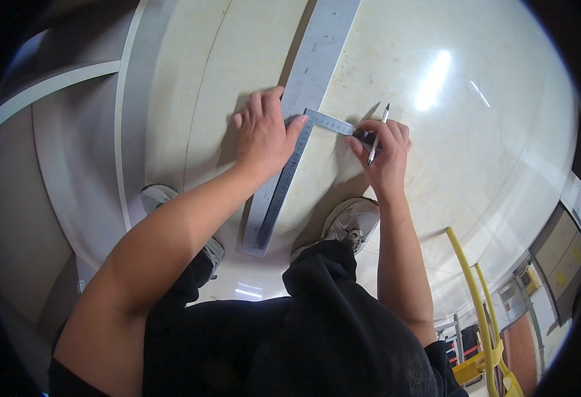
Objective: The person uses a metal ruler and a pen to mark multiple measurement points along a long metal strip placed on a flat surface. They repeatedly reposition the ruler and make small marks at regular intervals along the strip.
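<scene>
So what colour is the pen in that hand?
The pen in the right hand is white with a black tip, seen from the head view.

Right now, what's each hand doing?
Left hand: open, pressing flat on the steel L-shaped square ruler.
Right hand: closed on a slim white pen.

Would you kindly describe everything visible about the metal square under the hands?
The metal square is a flat, grey steel L with fine graduation marks. Its long arm lies along the grey strip on the pale floor; its short arm points right. The left hand presses its corner, and the right hand, holding a pen, touches the short arm's end.
</scene>
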`<state>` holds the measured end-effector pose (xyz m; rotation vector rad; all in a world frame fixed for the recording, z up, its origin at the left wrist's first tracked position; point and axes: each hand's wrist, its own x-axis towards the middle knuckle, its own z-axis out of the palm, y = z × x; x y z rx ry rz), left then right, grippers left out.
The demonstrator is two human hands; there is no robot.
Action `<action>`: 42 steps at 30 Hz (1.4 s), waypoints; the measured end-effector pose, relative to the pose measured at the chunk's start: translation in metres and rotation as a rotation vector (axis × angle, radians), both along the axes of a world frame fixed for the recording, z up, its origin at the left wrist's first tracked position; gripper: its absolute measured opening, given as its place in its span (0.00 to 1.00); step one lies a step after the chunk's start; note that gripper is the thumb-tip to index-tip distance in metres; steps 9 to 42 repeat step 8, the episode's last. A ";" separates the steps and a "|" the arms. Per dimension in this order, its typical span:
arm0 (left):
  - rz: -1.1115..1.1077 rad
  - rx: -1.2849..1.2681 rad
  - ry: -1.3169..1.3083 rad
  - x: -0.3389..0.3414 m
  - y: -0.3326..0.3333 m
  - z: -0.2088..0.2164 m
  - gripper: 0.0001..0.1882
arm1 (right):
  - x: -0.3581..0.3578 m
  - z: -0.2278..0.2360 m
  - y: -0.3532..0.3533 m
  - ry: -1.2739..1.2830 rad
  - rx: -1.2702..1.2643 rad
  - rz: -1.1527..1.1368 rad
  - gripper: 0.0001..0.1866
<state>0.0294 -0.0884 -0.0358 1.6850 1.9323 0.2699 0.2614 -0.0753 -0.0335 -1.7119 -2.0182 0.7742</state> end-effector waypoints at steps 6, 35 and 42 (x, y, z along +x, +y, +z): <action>0.008 0.035 -0.004 0.001 0.000 -0.004 0.33 | -0.003 0.003 0.002 -0.041 -0.003 0.025 0.18; 0.007 0.038 -0.007 0.001 0.000 -0.004 0.33 | -0.003 0.001 0.001 -0.023 -0.009 0.018 0.20; 0.007 0.038 -0.007 0.001 0.000 -0.004 0.33 | -0.003 0.001 0.001 -0.023 -0.009 0.018 0.20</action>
